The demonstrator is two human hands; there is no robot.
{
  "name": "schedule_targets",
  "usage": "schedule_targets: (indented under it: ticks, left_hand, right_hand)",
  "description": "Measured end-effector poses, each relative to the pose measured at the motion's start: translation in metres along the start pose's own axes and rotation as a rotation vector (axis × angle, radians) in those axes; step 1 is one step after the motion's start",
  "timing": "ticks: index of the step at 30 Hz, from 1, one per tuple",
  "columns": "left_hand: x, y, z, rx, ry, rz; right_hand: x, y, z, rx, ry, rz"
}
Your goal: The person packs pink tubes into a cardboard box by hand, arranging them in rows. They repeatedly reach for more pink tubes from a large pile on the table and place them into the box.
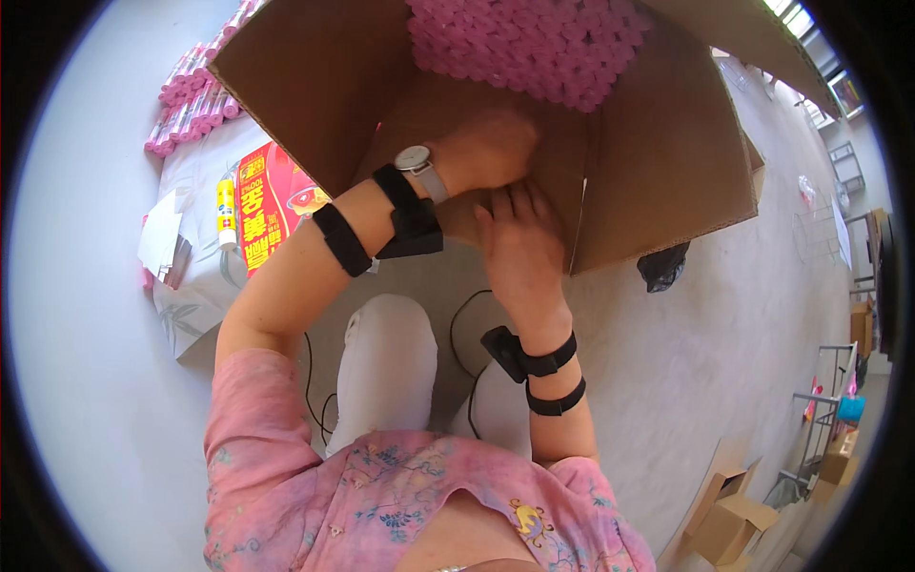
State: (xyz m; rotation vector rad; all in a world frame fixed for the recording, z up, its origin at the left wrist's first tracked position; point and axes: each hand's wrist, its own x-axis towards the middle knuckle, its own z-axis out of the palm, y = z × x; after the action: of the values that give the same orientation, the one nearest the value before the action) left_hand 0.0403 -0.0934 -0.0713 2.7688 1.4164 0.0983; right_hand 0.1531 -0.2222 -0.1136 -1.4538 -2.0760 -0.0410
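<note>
The left hand (491, 148) reaches into the open box (667, 181), blurred, its fingers bent; I cannot tell how far it is closed or whether it has hold of anything. The right hand (524, 250) is just below it and slightly to its right, back up, at the near side of the box, fingers stretched forward and thumb a little apart; whether it grips the cardboard or only rests there, I cannot tell.

The box spreads around and beyond both hands, with one flap to their left and another to their right. Pink rolls (529, 48) are packed tightly in it, beyond the hands and well apart from the fingers.

A watch (414, 159) sits on the left wrist, and black straps (341, 240) circle both forearms. Left of the hands, outside the box, are a red packet (272, 205), a yellow tube (226, 214) beside it and, farther off, a pink stack (195, 112). Right of the right hand, past the flap, is a black bag (662, 268).
</note>
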Motion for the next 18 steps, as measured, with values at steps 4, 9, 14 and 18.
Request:
schedule_targets:
  ticks: [4, 9, 14, 18]
  left_hand:
    - [0.006, 0.005, 0.021, 0.163, 0.293, 0.396]
    - [0.016, -0.004, 0.02, 0.419, 0.341, 0.379]
    - [0.03, -0.004, 0.016, 0.08, 0.014, 0.098]
    - [0.028, -0.001, 0.019, 0.017, 0.059, 0.055]
  right_hand:
    - [0.0, -0.002, -0.007, 0.015, -0.13, 0.045]
    - [0.002, -0.005, -0.004, -0.014, -0.001, -0.025]
    - [0.001, -0.003, -0.001, -0.008, 0.014, -0.026]
    - [0.001, -0.002, -0.002, -0.001, 0.009, -0.021]
